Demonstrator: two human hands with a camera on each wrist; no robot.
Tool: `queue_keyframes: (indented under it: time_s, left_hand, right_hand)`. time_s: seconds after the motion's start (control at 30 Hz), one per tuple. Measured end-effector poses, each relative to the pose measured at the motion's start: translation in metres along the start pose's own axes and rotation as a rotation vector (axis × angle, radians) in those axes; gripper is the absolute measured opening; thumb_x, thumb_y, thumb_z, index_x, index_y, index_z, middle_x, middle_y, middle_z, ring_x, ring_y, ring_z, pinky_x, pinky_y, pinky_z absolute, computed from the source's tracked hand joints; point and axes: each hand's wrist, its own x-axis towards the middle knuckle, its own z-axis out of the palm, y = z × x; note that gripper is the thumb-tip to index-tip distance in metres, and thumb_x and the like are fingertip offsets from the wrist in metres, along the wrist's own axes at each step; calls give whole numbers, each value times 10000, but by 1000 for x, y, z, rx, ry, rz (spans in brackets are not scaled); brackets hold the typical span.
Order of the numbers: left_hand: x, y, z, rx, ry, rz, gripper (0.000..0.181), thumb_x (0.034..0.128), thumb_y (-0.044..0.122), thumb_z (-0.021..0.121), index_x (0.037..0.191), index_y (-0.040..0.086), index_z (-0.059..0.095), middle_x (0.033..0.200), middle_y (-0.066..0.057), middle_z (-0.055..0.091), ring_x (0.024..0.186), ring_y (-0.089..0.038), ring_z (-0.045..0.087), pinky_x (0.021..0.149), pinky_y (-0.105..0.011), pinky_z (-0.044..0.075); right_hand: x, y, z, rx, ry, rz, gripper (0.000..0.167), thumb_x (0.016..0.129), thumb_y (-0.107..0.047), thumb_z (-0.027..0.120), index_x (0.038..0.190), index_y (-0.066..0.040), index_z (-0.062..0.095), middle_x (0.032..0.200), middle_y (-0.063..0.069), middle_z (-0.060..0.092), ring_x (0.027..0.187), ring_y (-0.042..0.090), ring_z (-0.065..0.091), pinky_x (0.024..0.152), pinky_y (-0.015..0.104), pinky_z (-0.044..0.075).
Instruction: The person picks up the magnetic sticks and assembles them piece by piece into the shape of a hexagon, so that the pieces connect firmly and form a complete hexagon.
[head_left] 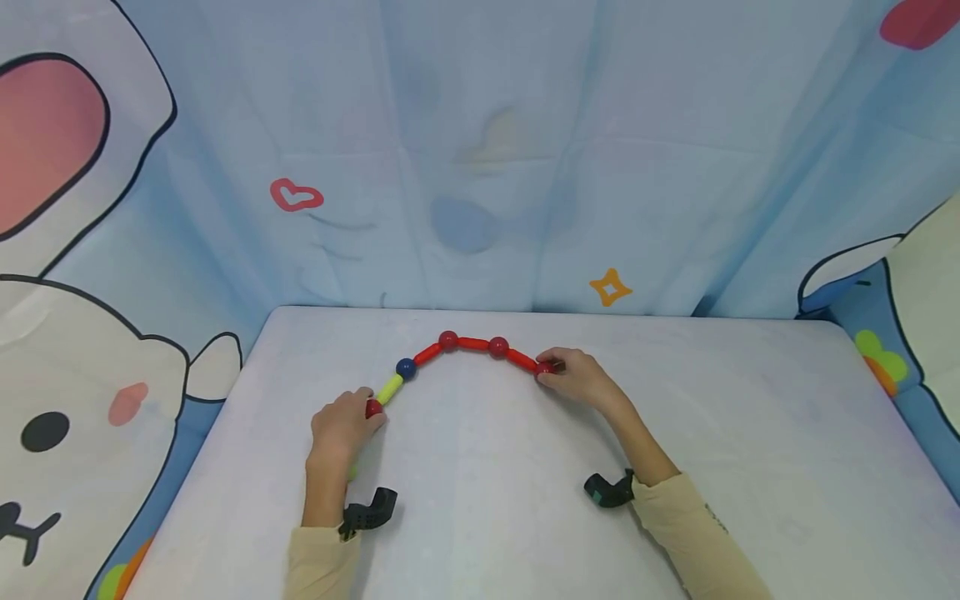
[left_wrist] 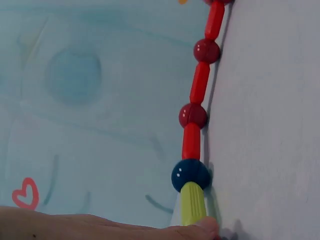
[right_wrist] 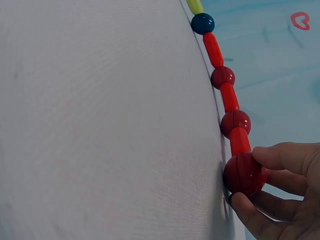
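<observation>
A curved chain of balls and rods lies on the white table. My right hand (head_left: 581, 379) grips the dark red end ball (right_wrist: 245, 172), thumb and fingers around it. From there red rods (right_wrist: 214, 50) alternate with two dark red balls (head_left: 498, 347) up to a blue ball (head_left: 406, 368). A yellow-green rod (head_left: 390, 389) joins the blue ball to another red ball (head_left: 373, 407), which my left hand (head_left: 341, 429) holds between thumb and fingers. Another yellow-green piece (head_left: 352, 472) shows below that hand, mostly hidden by it.
The white tabletop (head_left: 480, 492) extends in front of and to the right of the chain. A blue printed curtain (head_left: 480, 167) hangs behind the far edge. Each wrist wears a black camera mount, one at the left (head_left: 369, 510), one at the right (head_left: 609, 490).
</observation>
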Motion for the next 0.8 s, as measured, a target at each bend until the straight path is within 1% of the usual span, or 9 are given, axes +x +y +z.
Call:
queue_keyframes:
  time_s: [0.17, 0.3, 0.37, 0.43, 0.5, 0.57, 0.63, 0.67, 0.8]
  left_hand:
    - [-6, 17, 3, -116, -77, 89, 577, 924, 224, 649, 1453, 146, 429, 1228, -159, 569, 811, -227, 553, 679, -311, 484]
    - [-11, 29, 4, -192, -155, 176, 531, 951, 116, 581, 1455, 193, 432, 1352, -172, 479, 854, -214, 560, 654, -266, 473]
    - [-13, 33, 3, -186, -200, 214, 512, 952, 66, 554, 1435, 211, 463, 1440, -176, 412, 906, -216, 565, 649, -256, 463]
    - [-16, 35, 2, -178, -247, 233, 513, 947, 29, 539, 1411, 242, 495, 1521, -146, 331, 901, -228, 580, 640, -256, 448]
    - [-19, 37, 2, -146, -273, 264, 531, 915, -12, 564, 1371, 257, 541, 1561, -108, 292, 957, -231, 575, 643, -260, 445]
    - [-22, 39, 2, -102, -280, 299, 525, 878, -29, 604, 1317, 257, 594, 1566, -72, 307, 1014, -246, 573, 677, -287, 473]
    - [-25, 43, 3, -66, -279, 328, 511, 831, -31, 659, 1265, 237, 636, 1532, -64, 366, 1092, -262, 550, 735, -326, 509]
    - [-27, 46, 4, -54, -280, 328, 507, 810, -28, 685, 1247, 226, 649, 1515, -71, 390, 1128, -256, 528, 759, -337, 521]
    - [-35, 58, 9, -27, -299, 297, 565, 770, 14, 755, 1282, 212, 623, 1512, -107, 375, 1070, -273, 548, 778, -364, 541]
  right_hand:
    - [-2, -1, 0, -4, 3, 2, 340, 925, -151, 610, 1235, -12, 614, 1163, 194, 647, 1044, 315, 592, 916, 474, 526]
    - [-1, -1, 1, -4, 5, -1, 340, 926, -152, 613, 1237, -15, 614, 1167, 191, 646, 1045, 311, 587, 919, 473, 523]
    - [-1, 0, 1, -3, 5, -4, 341, 926, -154, 614, 1237, -16, 614, 1164, 189, 646, 1040, 307, 586, 916, 469, 524]
    - [-1, 0, 1, -2, 7, -3, 339, 926, -156, 617, 1235, -17, 615, 1161, 187, 648, 1037, 304, 587, 913, 465, 526]
    - [-1, 0, 0, -1, 6, -4, 339, 927, -158, 616, 1235, -16, 614, 1161, 187, 648, 1035, 305, 588, 911, 464, 528]
    - [-2, 0, 0, -1, 6, -3, 339, 927, -158, 615, 1234, -17, 614, 1162, 187, 648, 1037, 305, 588, 909, 461, 530]
    - [-2, 1, -1, 0, 5, -4, 339, 927, -158, 614, 1236, -16, 614, 1162, 188, 648, 1037, 305, 588, 906, 457, 532]
    - [-2, 1, -1, 0, 6, -4, 341, 927, -157, 613, 1237, -15, 613, 1162, 189, 647, 1037, 306, 587, 905, 457, 532]
    - [-2, 2, 0, 3, 5, -7, 343, 926, -154, 614, 1238, -12, 612, 1163, 191, 647, 1041, 310, 587, 907, 459, 531]
